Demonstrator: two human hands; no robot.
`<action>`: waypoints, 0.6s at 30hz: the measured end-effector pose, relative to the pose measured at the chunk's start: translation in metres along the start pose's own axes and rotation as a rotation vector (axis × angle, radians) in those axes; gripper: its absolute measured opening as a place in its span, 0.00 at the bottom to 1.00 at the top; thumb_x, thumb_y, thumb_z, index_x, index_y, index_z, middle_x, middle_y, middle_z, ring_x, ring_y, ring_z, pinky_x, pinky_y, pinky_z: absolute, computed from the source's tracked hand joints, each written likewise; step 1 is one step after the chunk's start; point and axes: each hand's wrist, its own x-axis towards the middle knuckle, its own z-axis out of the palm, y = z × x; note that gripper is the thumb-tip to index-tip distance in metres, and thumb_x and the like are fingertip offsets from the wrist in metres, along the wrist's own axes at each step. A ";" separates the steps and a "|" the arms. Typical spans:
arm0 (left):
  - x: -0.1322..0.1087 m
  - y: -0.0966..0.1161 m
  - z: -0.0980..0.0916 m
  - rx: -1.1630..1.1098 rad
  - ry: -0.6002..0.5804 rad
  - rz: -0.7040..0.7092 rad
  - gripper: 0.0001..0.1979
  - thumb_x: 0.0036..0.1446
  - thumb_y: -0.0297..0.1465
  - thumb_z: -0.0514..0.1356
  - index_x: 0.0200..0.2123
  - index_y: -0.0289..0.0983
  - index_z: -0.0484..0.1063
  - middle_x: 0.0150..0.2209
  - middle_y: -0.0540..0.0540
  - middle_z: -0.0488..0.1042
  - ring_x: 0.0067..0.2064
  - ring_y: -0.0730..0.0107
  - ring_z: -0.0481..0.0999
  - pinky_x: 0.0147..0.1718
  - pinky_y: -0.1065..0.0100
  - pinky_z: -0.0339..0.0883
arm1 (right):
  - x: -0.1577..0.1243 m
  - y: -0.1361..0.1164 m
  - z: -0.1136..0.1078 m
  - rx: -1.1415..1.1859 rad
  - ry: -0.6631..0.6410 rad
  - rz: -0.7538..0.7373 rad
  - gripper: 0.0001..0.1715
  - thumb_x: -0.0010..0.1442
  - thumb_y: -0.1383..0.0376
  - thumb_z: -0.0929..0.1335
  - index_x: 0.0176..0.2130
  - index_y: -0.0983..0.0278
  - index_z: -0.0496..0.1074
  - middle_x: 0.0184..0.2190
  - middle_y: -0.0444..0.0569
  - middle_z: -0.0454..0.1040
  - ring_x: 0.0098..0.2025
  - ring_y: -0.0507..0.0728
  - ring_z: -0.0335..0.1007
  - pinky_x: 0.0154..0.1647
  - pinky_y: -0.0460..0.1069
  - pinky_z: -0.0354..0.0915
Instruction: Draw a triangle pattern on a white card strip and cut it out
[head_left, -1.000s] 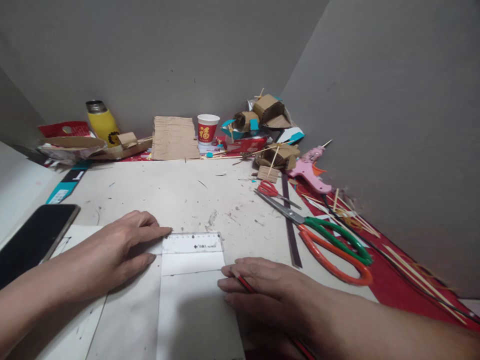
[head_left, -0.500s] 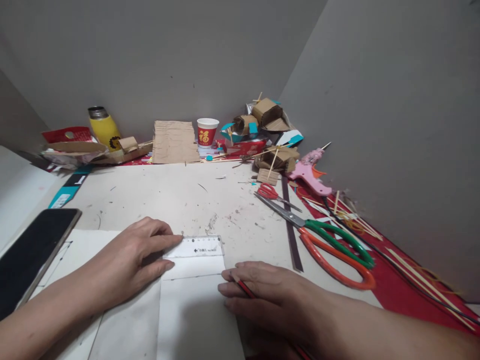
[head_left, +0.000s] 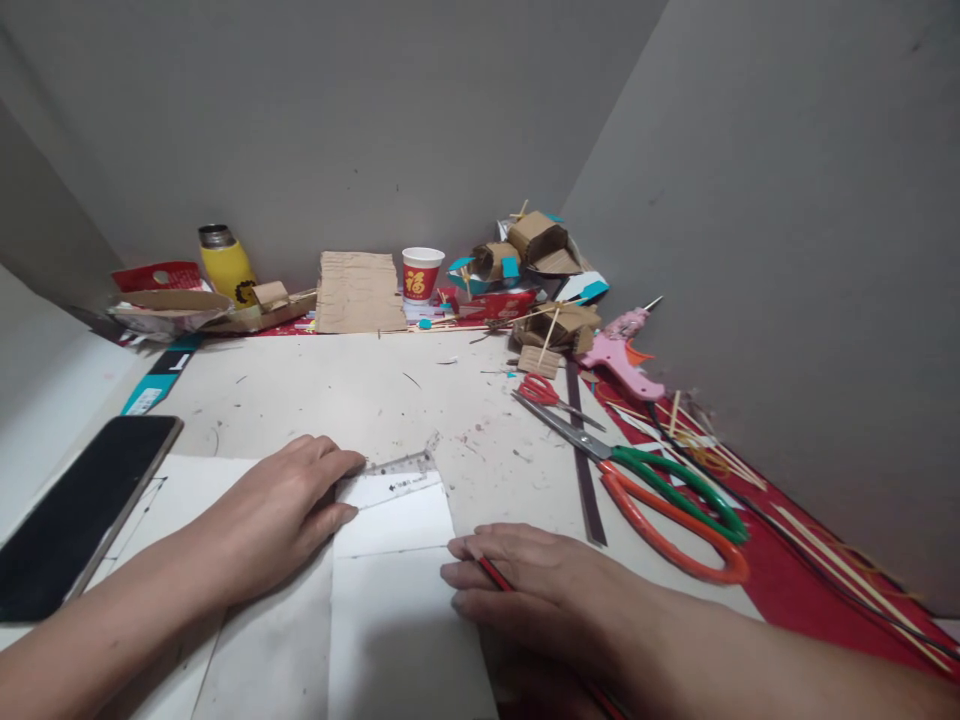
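My left hand (head_left: 292,510) pinches one end of a clear plastic ruler (head_left: 405,476) between thumb and fingers. The ruler lies slantwise over the top of a white paper strip (head_left: 397,610). A pencil line crosses the strip below the ruler. My right hand (head_left: 540,590) rests at the strip's right edge, with a red and black pencil (head_left: 491,571) held between its fingers. The fingertips touch the paper near the line's right end. Under my left forearm is another white sheet (head_left: 202,480) with drawn lines.
A black phone (head_left: 90,510) lies at left. Large scissors (head_left: 660,500), small red scissors (head_left: 544,391) and a dark strip (head_left: 585,470) lie at right, near a pink glue gun (head_left: 619,355). Behind stand a yellow bottle (head_left: 226,268), corrugated cardboard (head_left: 356,292), a paper cup (head_left: 422,277) and cardboard pieces (head_left: 540,240).
The ruler has tilted, its right end swinging up and away from the pencil line. My left hand has shifted slightly with it. My right hand keeps its place by the paper. The view has moved a little.
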 end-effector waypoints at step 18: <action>-0.007 0.015 -0.051 -1.029 0.694 -0.206 0.13 0.50 0.36 0.70 0.33 0.40 0.69 0.29 0.54 0.69 0.30 0.70 0.74 0.26 0.70 0.71 | -0.014 -0.008 0.002 -0.105 0.096 0.140 0.33 0.59 0.64 0.73 0.63 0.59 0.68 0.57 0.55 0.75 0.61 0.62 0.70 0.61 0.52 0.68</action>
